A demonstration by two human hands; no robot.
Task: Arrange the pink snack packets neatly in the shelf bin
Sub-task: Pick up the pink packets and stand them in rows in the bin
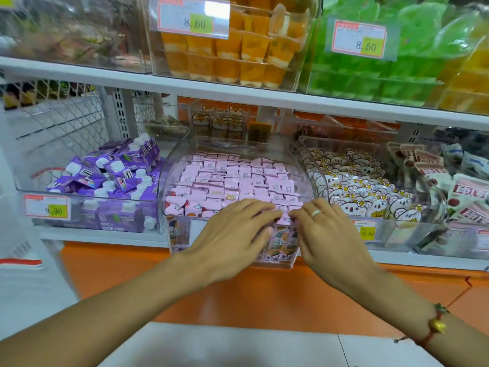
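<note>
**Both hands at the front row of the pink packets**

My two hands meet at the front lip of the clear shelf bin [169, 178], the middle one of three bins on this shelf. My left hand [232, 234] lies palm down with its fingers curled over the rim, the fingertips pressing on the front row of pink snack packets [238, 178]; whether they actually pinch one I cannot tell, since the tips are partly hidden. My right hand [325, 231], with one pale ring [316, 213] on a finger, has its fingers drawn together and bent, nipping the top edge of a packet at the front of the bin, right beside my left fingertips. One red cord bracelet [435, 325] with a gold charm sits on my right wrist.

The pink packets fill the bin in tight rows, far too many to count; most stand on edge with their backs up, and a few at the front left show cartoon fronts. Through the bin's clear front wall I see about three packets standing upright between my hands.

To the left is a bin of purple pouches [116, 170] with white caps; to the right, a bin of bear-shaped packets [354, 186]. Two price tags reading 8.60 [194, 18] hang on the shelf above
</note>
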